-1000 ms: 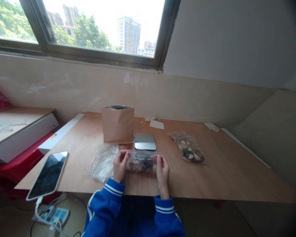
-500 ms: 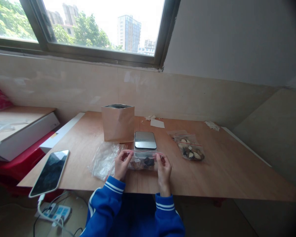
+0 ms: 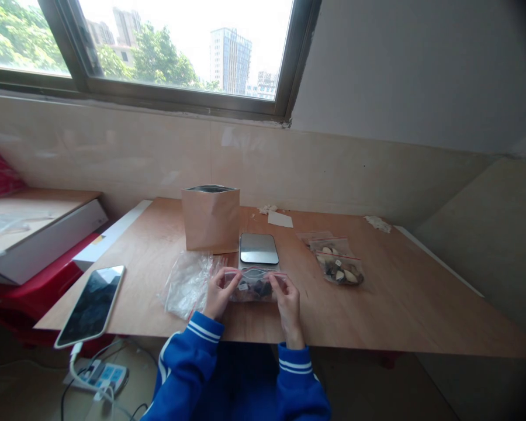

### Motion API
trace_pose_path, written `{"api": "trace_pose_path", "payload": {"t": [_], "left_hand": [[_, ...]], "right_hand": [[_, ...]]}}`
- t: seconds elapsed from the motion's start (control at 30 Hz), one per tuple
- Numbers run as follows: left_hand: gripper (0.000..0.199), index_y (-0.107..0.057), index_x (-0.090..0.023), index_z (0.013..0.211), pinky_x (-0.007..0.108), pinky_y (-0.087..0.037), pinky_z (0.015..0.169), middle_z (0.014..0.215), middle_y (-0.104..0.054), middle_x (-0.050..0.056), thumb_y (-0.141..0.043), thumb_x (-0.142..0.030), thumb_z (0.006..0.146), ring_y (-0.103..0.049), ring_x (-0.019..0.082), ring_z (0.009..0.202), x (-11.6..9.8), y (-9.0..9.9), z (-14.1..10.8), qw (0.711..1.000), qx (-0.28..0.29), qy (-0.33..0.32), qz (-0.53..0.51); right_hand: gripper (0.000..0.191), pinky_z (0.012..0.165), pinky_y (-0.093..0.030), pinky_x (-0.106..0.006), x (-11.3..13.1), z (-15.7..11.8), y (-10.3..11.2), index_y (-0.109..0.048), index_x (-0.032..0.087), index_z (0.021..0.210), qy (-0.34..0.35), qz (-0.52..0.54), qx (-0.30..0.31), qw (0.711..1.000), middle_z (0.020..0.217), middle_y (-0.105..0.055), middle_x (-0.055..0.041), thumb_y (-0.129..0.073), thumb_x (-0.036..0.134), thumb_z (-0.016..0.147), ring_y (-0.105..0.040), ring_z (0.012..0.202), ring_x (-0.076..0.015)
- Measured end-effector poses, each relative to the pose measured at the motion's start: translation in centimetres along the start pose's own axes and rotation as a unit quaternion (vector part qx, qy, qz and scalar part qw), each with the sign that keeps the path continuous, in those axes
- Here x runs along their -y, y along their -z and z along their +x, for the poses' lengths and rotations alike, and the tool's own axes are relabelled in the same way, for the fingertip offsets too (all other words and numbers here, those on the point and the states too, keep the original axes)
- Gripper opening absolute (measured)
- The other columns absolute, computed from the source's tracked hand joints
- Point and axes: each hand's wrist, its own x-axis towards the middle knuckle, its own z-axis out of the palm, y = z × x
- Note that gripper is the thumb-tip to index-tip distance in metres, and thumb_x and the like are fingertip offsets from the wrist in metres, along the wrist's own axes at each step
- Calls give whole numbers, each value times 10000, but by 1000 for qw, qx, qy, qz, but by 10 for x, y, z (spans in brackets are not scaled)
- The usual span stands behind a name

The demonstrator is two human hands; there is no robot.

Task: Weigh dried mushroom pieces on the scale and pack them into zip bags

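Both my hands pinch the top edge of a clear zip bag (image 3: pixel 252 289) near the table's front edge. My left hand (image 3: pixel 219 292) grips its left side, and my right hand (image 3: pixel 287 298) grips its right side. Between them the bag's mouth gapes slightly. Dark and brownish pieces and a small white label show inside it. Just behind the bag lies a small scale (image 3: pixel 259 249) with a shiny plate, its front part hidden by the bag. To the left of my left hand is a pile of clear plastic bags (image 3: pixel 186 286).
A brown paper pouch (image 3: pixel 211 221) stands with its top open behind the plastic pile. Filled zip bags (image 3: pixel 342 270) lie to the right. A phone (image 3: pixel 91 305) on a cable overhangs the left front edge. A white card (image 3: pixel 280 219) lies at the back.
My hands have come closer together along the bag's top, mostly the right hand moving left. The bag's mouth, flat before, now bows apart a little.
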Motion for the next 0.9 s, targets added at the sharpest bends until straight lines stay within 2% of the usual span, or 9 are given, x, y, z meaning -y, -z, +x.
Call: {"api": "trace_pose_path", "payload": {"t": [0.33, 0.47, 0.6, 0.9], "left_hand": [[260, -710, -145, 808, 258, -528, 643, 779, -706, 58, -729, -398, 750, -652, 172, 724, -2, 0, -1, 1000, -22, -7, 1], [261, -704, -152, 823, 253, -523, 653, 793, -703, 50, -724, -403, 755, -650, 169, 735, -1, 0, 0, 1000, -5, -2, -1], [250, -706, -158, 799, 246, -522, 663, 786, -702, 41, -733, -400, 746, -657, 166, 737, 0, -1, 0, 1000, 18, 14, -3], [236, -726, -161, 795, 269, -531, 690, 809, -710, 55, -738, -390, 741, -664, 187, 780, -1, 0, 0, 1000, 4, 8, -5]], "right_hand": [[286, 823, -533, -372, -2, -2, 3, -717, 172, 819, 3, -7, -33, 999, 817, -745, -62, -719, 448, 744, -684, 814, -217], [312, 844, -534, -389, -4, -2, 3, -715, 169, 852, 5, -5, -18, 1000, 846, -747, -70, -705, 466, 755, -687, 845, -226], [336, 850, -540, -393, -4, -2, 1, -726, 166, 892, -20, -4, 0, 1000, 891, -750, -74, -749, 448, 710, -690, 879, -238], [282, 794, -546, -361, -4, -2, -5, -727, 166, 837, -12, -5, 1, 1000, 845, -741, -61, -745, 421, 719, -688, 824, -223]]}}
